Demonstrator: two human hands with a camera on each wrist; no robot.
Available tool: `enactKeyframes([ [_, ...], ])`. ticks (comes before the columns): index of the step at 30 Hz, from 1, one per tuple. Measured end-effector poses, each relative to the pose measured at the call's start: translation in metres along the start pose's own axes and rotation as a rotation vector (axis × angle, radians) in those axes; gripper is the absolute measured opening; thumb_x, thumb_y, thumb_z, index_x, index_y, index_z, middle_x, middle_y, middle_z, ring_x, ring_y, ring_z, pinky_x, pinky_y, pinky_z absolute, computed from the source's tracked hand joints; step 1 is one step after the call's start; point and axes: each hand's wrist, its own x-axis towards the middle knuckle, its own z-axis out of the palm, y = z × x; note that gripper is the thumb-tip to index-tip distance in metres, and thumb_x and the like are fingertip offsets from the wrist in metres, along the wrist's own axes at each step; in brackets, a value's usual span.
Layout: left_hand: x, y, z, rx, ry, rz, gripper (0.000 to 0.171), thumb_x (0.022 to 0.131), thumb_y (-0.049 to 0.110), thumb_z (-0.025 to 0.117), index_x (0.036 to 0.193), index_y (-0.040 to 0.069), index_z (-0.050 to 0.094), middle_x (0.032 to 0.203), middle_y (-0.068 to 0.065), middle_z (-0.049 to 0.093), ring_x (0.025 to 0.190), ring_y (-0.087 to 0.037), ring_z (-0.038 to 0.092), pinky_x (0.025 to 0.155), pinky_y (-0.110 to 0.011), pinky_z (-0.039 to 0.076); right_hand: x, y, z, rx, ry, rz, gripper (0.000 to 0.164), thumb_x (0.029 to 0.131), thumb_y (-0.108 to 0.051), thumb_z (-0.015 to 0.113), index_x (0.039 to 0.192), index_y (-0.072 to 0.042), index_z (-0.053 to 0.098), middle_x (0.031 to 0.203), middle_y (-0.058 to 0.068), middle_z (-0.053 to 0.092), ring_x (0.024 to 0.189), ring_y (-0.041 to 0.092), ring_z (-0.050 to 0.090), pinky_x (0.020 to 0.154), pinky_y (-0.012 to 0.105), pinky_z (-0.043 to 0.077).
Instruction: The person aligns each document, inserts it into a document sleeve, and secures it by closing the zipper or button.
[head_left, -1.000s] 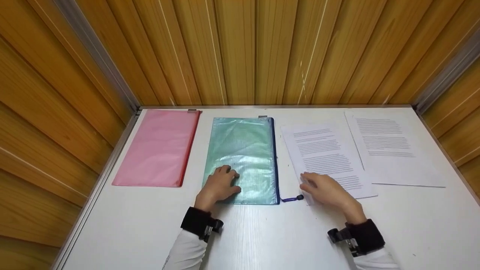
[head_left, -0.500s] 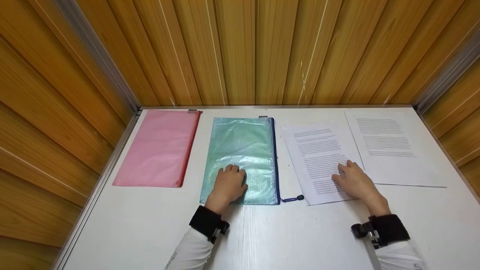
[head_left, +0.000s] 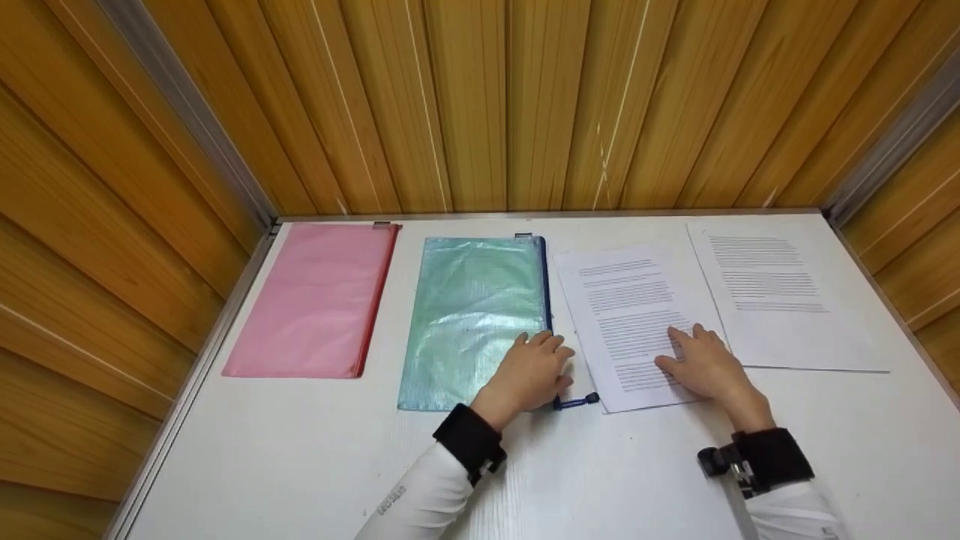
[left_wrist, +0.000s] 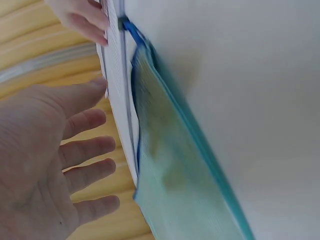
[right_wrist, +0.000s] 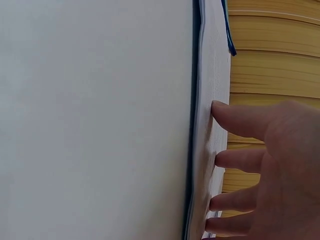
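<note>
A teal zip pouch [head_left: 480,300] lies flat on the table, its dark blue zip edge [head_left: 546,277] to the right. My left hand [head_left: 529,371] hovers over the pouch's lower right part, fingers spread; the left wrist view shows its fingers [left_wrist: 90,150] holding nothing. Beside the hand, a blue zip pull [head_left: 577,403] sticks out from the pouch's lower right corner. Printed sheets [head_left: 626,300] lie in a stack to the right of the pouch. On their lower right part rests my right hand [head_left: 705,364], its fingertips touching the top sheet, fingers extended and apart.
A pink zip pouch [head_left: 315,300] with a red zip edge lies at the far left. More printed paper [head_left: 795,330] lies at the far right, close to the first stack. Wood-patterned panels [head_left: 465,105] wall the white table [head_left: 285,465] at the back and sides.
My left hand has moved right, from the teal pouch's lower middle to its zip edge. My right hand has shifted from the left edge of the sheets to their right part.
</note>
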Motion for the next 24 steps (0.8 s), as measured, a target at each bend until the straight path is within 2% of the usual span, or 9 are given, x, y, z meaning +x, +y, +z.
enactKeyframes([
  [3, 0.01, 0.014, 0.002, 0.008, -0.023, 0.038, 0.039, 0.109, 0.038, 0.069, 0.143, 0.018, 0.073, 0.151, -0.002, 0.07, 0.146, -0.022, 0.062, 0.122, -0.049, 0.052, -0.001, -0.003, 0.002, -0.009, 0.007, -0.007, 0.072, 0.106, -0.031, 0.065, 0.156, 0.016, 0.046, 0.159, 0.058, 0.029, 0.15, 0.078, 0.028, 0.119, 0.086, 0.032],
  [6, 0.019, 0.021, 0.006, 0.029, -0.049, 0.047, 0.039, 0.111, 0.04, 0.066, 0.143, 0.019, 0.071, 0.152, 0.0, 0.069, 0.147, -0.02, 0.061, 0.122, -0.048, 0.052, -0.001, -0.005, 0.004, -0.015, 0.01, -0.006, 0.071, 0.106, -0.032, 0.065, 0.156, 0.016, 0.047, 0.158, 0.057, 0.031, 0.15, 0.077, 0.03, 0.118, 0.085, 0.035],
  [11, 0.032, 0.024, 0.015, 0.034, -0.106, 0.019, 0.042, 0.111, 0.043, 0.063, 0.144, 0.018, 0.069, 0.151, 0.001, 0.067, 0.147, -0.017, 0.059, 0.124, -0.046, 0.05, 0.0, -0.007, 0.004, -0.026, 0.02, -0.003, 0.068, 0.106, -0.03, 0.064, 0.154, 0.016, 0.05, 0.157, 0.056, 0.035, 0.149, 0.075, 0.035, 0.118, 0.083, 0.038],
  [16, 0.038, 0.024, 0.018, 0.053, -0.14, 0.004, 0.042, 0.11, 0.044, 0.064, 0.142, 0.017, 0.072, 0.15, 0.001, 0.067, 0.142, -0.015, 0.061, 0.12, -0.041, 0.053, 0.003, -0.006, -0.002, -0.008, 0.033, 0.009, 0.064, 0.106, -0.029, 0.062, 0.151, 0.017, 0.052, 0.154, 0.054, 0.042, 0.142, 0.076, 0.042, 0.115, 0.082, 0.041],
  [21, 0.039, 0.025, 0.02, 0.055, -0.15, -0.01, 0.044, 0.11, 0.043, 0.065, 0.146, 0.017, 0.069, 0.156, 0.001, 0.064, 0.145, -0.015, 0.059, 0.121, -0.041, 0.052, 0.008, 0.003, -0.015, 0.139, -0.007, 0.04, 0.069, 0.111, -0.031, 0.058, 0.157, 0.017, 0.043, 0.158, 0.05, 0.041, 0.149, 0.072, 0.037, 0.122, 0.079, 0.036],
  [24, 0.038, 0.025, 0.021, 0.046, -0.145, -0.007, 0.044, 0.11, 0.042, 0.066, 0.146, 0.017, 0.069, 0.158, 0.001, 0.062, 0.147, -0.015, 0.058, 0.122, -0.041, 0.052, 0.01, 0.009, -0.023, 0.23, -0.049, 0.062, 0.074, 0.114, -0.035, 0.053, 0.163, 0.016, 0.032, 0.165, 0.047, 0.033, 0.156, 0.07, 0.027, 0.127, 0.078, 0.028],
])
